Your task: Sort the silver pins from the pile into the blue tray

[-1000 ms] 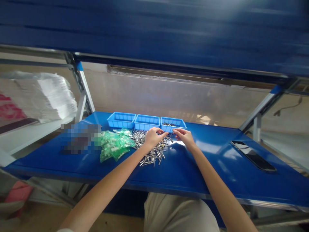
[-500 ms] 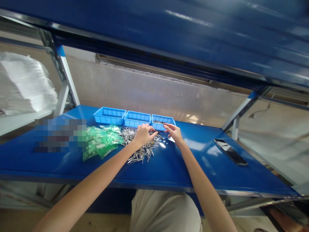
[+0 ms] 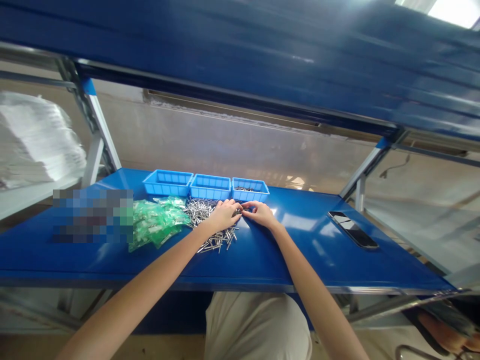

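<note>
A loose pile of thin silvery metal pieces that look like blind rivets [image 3: 217, 239] lies on the blue table. Over the pile's right side, my left hand [image 3: 224, 216] is closed around a few of these rivets, their ends showing near its thumb. My right hand [image 3: 261, 214] meets it from the right, thumb and forefinger pinched at the same rivets; exactly which piece they grip is too small to make out. Just behind stands a blue bin [image 3: 250, 195] with some rivets inside. Beside it are a middle blue bin [image 3: 210, 192] and a left blue bin [image 3: 167, 189].
Green-and-clear plastic bags [image 3: 159, 222] are heaped left of the pile. A blurred-out patch covers the table further left. A phone [image 3: 352, 230] lies at the right. A blue shelf [image 3: 240, 65] overhangs the table [image 3: 240, 270], with metal posts at both sides.
My right hand has moved from the right bin's front edge down and left to my left hand. Its fingers have closed to a pinch. The view has shifted slightly.
</note>
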### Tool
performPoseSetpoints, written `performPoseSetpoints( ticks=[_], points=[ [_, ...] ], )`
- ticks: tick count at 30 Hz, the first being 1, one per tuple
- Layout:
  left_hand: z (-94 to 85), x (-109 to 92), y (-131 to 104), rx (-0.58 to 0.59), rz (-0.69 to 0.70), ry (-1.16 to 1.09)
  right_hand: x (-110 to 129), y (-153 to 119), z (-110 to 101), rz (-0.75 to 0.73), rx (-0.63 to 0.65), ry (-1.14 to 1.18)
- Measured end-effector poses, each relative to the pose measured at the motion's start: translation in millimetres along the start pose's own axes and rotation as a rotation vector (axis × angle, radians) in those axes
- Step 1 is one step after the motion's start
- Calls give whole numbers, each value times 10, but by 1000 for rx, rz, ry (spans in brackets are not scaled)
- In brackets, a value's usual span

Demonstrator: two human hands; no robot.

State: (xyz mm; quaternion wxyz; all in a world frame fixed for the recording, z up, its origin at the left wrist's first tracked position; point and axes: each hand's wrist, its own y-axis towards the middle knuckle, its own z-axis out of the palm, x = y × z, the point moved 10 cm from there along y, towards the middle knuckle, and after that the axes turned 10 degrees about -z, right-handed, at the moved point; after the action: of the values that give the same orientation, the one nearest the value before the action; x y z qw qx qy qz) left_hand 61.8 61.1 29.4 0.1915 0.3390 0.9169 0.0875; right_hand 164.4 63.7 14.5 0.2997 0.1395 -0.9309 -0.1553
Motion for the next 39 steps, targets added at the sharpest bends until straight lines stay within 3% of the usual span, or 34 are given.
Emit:
performPoseSetpoints(
  ticks=[5, 9, 12, 18, 39],
  points=[
    [-66, 20, 1, -44, -40, 7, 140, 2, -71, -74, -66, -2],
    [-353, 142, -1, -275, -154, 26, 214, -27, -274, -72, -226, -106],
    [-514, 294, -18, -398, -266, 63, 213, -47, -333, -40, -262, -200],
    [-408, 525, -1, -297, -401, 144, 125, -15, -230, -25, -193, -231],
    [-376, 534, -26, -335, -432, 163, -1, 33, -182, -115, -222, -33]
  ],
)
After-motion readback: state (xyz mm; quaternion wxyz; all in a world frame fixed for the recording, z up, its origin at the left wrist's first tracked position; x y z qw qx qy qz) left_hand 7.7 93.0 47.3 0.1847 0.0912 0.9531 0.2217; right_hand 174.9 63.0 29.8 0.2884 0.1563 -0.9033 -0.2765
